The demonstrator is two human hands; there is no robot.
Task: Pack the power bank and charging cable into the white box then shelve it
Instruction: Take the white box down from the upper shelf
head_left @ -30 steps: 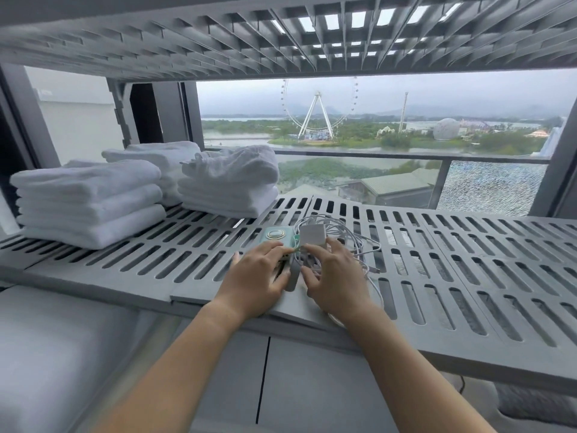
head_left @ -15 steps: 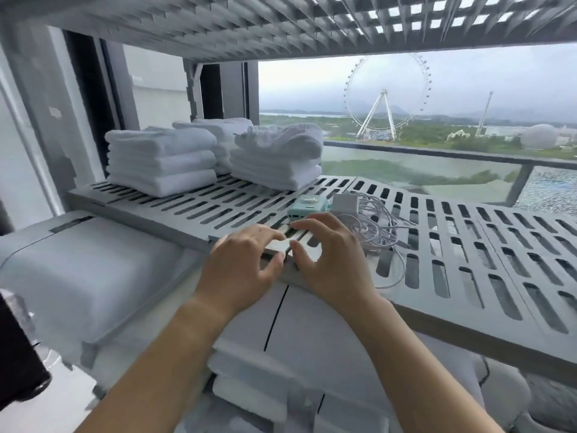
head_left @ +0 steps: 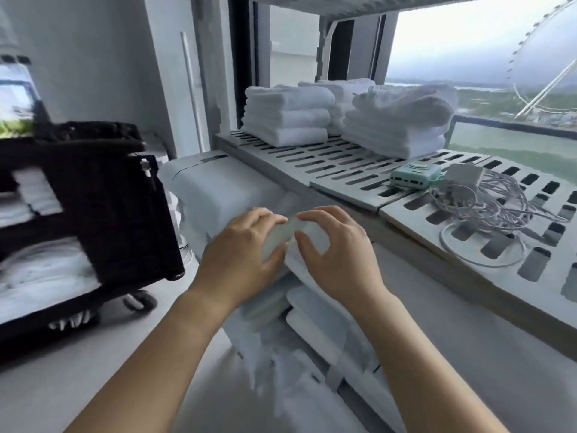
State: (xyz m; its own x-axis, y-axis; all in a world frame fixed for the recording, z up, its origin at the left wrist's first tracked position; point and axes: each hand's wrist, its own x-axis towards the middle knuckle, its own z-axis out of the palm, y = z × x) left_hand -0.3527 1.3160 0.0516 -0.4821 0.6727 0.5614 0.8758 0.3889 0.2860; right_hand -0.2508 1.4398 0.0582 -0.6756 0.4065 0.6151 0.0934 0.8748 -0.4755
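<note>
the power bank (head_left: 415, 178) is mint green, with a row of little dark holes on its side. the charging cable (head_left: 487, 210) is white, and the plug block (head_left: 464, 175) on it is a pale grey-white. the shelf (head_left: 337, 165) is light grey with rows of dark slots all over it. the folded towels (head_left: 287, 120) are white. the boxes (head_left: 224, 189) under the shelf are white too, and a bit blurry. the cart (head_left: 103, 195) is black, with white cloths (head_left: 40, 270) in it. the floor (head_left: 62, 370) is pale grey. outside, the big wheel (head_left: 543, 85) is white, the sky (head_left: 452, 42) is pale grey and the land (head_left: 499, 98) is green.
</note>
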